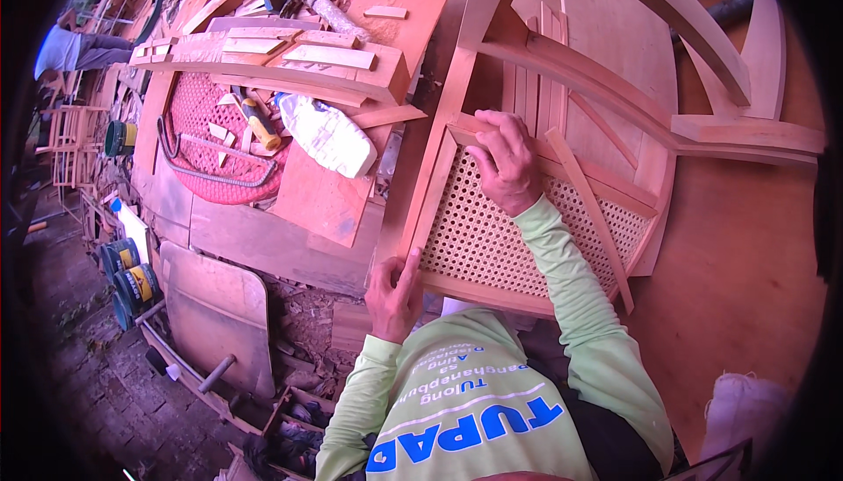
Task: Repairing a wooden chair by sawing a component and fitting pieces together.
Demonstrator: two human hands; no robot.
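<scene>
Head view: left hand point(395, 297) seemingly touches frame edge point(434, 190).

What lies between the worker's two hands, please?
In the head view, woven cane panel lies between the left hand and the right hand.

- A red woven surface point(230, 195), rounded along its near edge, carried a hacksaw point(219, 182), a yellow-and-black tool point(261, 125) and small wood scraps point(224, 139).
- A white bottle point(329, 139) lay on its side, partly over that surface and partly over a flat orange-brown board point(320, 200).
- A thick wooden beam point(386, 77), set across the far part of the red surface, bore several loose strips point(329, 56).
- A cane panel point(492, 235), framed in wood, carried a narrow slat point(588, 209), which lay aslant across it and reached past the frame's near edge.
</scene>
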